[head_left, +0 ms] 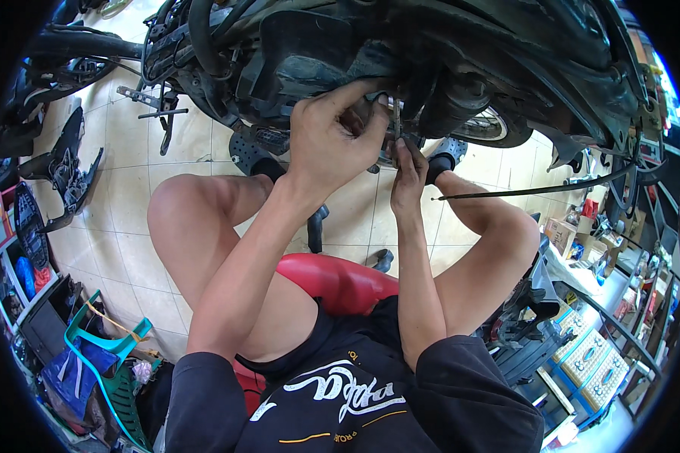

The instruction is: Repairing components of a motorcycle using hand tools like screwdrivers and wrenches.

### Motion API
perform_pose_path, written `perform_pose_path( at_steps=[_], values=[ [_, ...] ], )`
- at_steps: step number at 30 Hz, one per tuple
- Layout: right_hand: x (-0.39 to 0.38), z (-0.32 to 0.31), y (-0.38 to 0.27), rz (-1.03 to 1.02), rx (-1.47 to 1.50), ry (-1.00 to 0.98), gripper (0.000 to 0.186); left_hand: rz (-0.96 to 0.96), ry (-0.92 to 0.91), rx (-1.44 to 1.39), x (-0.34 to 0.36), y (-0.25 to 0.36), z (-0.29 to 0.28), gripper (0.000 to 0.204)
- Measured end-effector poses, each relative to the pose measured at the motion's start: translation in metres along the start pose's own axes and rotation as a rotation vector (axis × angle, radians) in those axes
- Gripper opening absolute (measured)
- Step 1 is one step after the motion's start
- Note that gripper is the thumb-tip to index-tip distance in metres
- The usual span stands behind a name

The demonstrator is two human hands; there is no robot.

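Observation:
Both of my hands are raised to the underside of a dark motorcycle [302, 53]. My left hand [329, 140] is closed, thumb and fingers bent together against the lower bodywork; what its fingertips grip, if anything, is hidden. Just beside it, my right hand [408, 177] points upward with the fingers pinched at the lower end of a thin, light metal piece [397, 119]. The top of that piece runs up among dark parts, and its exact kind cannot be made out. A black cable [536, 190] with a bare tip hangs to the right of my right hand.
I sit on a red seat [332, 279] over a tiled floor. Black plastic panels [64, 170] and a green plastic piece [113, 377] lie at the left. At the right are small boxes [563, 234] and a blue-framed drawer unit [593, 359]. A wheel [487, 124] shows behind the bodywork.

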State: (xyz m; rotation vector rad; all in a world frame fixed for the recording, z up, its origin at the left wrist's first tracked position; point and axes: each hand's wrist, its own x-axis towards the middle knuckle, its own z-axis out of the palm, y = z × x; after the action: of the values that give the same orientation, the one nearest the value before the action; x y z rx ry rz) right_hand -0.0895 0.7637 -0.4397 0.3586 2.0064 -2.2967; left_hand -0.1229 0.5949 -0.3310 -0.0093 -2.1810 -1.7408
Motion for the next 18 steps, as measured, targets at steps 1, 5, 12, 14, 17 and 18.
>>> perform_pose_path(
  at_steps=[1, 5, 12, 14, 17, 18],
  values=[
    [0.0001, 0.0002, 0.0, -0.01, 0.014, -0.004, 0.03, 0.01, 0.002, 0.0, -0.0003, -0.0011, 0.0003, 0.019],
    [0.0002, 0.0032, -0.0024, -0.023, 0.04, -0.002, 0.03, -0.009, -0.008, -0.003, 0.0005, -0.0002, -0.0004, 0.018],
    [0.003, 0.0, 0.0011, -0.012, 0.095, 0.01, 0.03, -0.001, -0.011, 0.001, 0.0005, -0.0013, -0.0004, 0.018],
    [0.0034, -0.0009, 0.0014, -0.002, 0.072, 0.008, 0.029, 0.001, -0.008, -0.012, 0.0008, -0.0027, 0.0005, 0.018],
    [-0.0002, 0.0028, 0.0001, -0.025, 0.002, -0.007, 0.028, -0.001, 0.014, -0.023, 0.0017, -0.0034, 0.0016, 0.015],
    [-0.0003, 0.0031, -0.0012, -0.025, 0.002, -0.007, 0.028, 0.018, 0.02, -0.029, 0.0017, -0.0043, 0.0019, 0.015]
  ],
)
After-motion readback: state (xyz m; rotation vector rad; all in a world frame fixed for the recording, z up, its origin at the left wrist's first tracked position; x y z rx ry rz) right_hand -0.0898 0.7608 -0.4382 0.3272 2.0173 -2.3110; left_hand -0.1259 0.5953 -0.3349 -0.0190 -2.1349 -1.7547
